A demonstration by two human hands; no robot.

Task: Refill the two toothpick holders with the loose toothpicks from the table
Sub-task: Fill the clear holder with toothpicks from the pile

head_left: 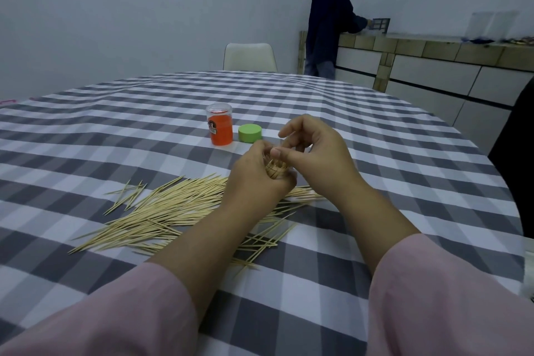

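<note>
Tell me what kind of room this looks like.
Probably a home dining room: a table under a gray-and-white checked tablecloth, a white chair at its far side, and a sideboard with drawers along the wall.

A round table (86,130) wears a grey-and-white checked cloth. Loose toothpicks (161,211) sprawl across its near middle; farther off stand an orange holder (220,125) and, just right, a green lid (250,133).
</note>
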